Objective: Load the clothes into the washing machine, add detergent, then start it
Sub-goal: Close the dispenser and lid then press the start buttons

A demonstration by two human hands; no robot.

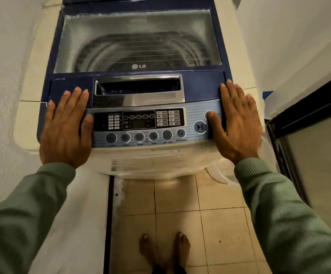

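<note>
A white top-loading washing machine (32,123) stands in front of me with its blue lid (202,86) shut. Through the lid's clouded window (137,42) I see the steel drum; no clothes show in it. A chrome handle recess (139,89) sits at the lid's front. Below it runs the pale blue control panel (192,115) with a row of round buttons and a start/pause button (200,127). My left hand (65,127) rests flat on the panel's left end. My right hand (237,123) lies flat on the right end, thumb tip on the power button (208,115).
A rough white wall (0,76) stands close on the left. A dark-framed door (307,147) is on the right. Beige floor tiles (180,224) and my bare feet (164,252) show below. A white cloth-like surface (85,214) lies low on the left.
</note>
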